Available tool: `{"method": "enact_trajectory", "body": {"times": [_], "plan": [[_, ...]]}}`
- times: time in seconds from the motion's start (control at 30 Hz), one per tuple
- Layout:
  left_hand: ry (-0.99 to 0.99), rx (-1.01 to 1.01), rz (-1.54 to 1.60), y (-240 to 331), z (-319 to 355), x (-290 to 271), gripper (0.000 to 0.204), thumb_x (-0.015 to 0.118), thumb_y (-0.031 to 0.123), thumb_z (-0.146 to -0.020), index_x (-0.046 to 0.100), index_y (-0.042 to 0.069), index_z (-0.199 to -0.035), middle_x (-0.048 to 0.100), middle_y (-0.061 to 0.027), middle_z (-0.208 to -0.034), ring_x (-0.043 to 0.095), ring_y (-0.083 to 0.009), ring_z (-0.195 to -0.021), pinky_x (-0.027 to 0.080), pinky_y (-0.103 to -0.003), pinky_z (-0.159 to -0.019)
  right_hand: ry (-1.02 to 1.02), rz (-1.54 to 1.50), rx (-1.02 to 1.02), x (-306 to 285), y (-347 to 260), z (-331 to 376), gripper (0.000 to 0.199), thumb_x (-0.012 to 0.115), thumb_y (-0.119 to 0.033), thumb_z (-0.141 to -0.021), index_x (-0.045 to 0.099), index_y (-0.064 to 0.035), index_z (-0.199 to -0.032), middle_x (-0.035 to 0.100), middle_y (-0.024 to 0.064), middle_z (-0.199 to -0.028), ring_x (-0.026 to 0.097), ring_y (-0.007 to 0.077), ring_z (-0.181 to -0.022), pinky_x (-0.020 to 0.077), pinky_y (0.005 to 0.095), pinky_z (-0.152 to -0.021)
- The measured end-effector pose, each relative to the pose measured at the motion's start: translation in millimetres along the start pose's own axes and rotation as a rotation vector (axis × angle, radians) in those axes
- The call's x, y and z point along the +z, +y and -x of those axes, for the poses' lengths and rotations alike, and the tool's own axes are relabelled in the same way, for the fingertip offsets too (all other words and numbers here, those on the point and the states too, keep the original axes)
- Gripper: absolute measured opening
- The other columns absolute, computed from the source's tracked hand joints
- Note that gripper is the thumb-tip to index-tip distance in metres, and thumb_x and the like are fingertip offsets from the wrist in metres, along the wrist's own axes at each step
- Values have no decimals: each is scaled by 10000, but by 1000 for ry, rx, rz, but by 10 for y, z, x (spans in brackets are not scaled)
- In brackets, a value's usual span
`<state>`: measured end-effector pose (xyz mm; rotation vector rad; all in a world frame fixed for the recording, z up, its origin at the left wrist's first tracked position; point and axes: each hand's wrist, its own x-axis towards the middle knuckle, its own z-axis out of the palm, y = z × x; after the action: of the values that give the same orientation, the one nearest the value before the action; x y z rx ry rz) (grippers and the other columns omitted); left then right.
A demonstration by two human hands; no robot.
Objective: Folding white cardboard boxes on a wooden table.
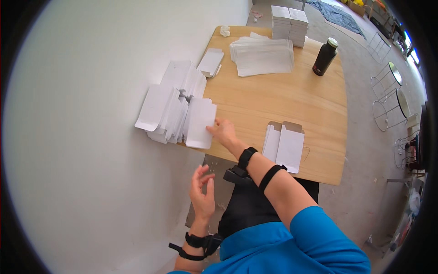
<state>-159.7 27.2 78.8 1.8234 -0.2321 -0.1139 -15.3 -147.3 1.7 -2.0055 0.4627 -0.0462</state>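
1. Facing a plain white wall (91, 114), filling most of the left side of the view.
2. Looking past the table to a grey floor (360, 137), stretching up along the right side.
3. Looking down on a pale wooden table (255, 98), standing beside the wall.
4. Wearing a blue shirt (273, 246) and black trousers (255, 201) at the table's near edge.
5. Seeing round-seated stools (393, 73) on thin metal legs, standing well apart from the table at the right.
6. Finding at the table's left edge, beside the wall, a dense row of white cartons (159, 105), leaning flat against one another.
7. Noticing toward the far end a loose pile of white sheets (267, 57), lying flat and slightly fanned.
8. Spotting just behind that pile a neat stack of white boxes (280, 23), rising in two columns.
9. Coming to a pair of cartons (291, 146) near the front right edge, lying side by side and showing grey-brown flaps at the far end.
10. Locating the front carton (198, 121) at the row's right end, standing tilted by the table's left edge.
11. Passing a black bottle (325, 57) with a pale cap, standing upright at the far right.
12. Reaching leftward with the right hand (224, 131), touching the front carton's right edge with bent fingers; not being able to tell whether pinching or only touching.
13. Holding the left hand (201, 194) open and empty below the row, curling its fingers loosely.
14. Ending with a crumpled white wad (225, 31), lying at the far left corner.
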Motion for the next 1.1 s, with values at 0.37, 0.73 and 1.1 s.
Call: {"method": "enact_trajectory", "body": {"times": [0.37,0.73,1.1], "plan": [[-81,133,-316,-235,-338,248,472,561,41,-946,454,-9,-1402,544,-150,-1342,571,-205,-1129,451,-323,-992,84,-695,48,114,258,276,453,715,-159,-860,577,89,-1214,703,217,-1030,707,196,-828,537,318,-688],[-583,-117,-79,-386,-291,1225,301,625,132,-940,631,18,-1218,682,-124,-1133,647,-217,-993,509,-329,-867,714,517,466,-1417,1559,1567,916,915,-370,-616,482,0,-1334,588,189,-1195,548,351,-1128,447,408,-950],[-746,-357,445,-209,-78,1429,274,578,144,-998,620,-52,-1184,702,-38,-1004,624,-70,-887,521,-236,-771,205,-613,247,-1736,1118,2506,427,782,-129,-832,591,23,-1183,689,93,-1002,638,146,-914,523,306,-814]]}}
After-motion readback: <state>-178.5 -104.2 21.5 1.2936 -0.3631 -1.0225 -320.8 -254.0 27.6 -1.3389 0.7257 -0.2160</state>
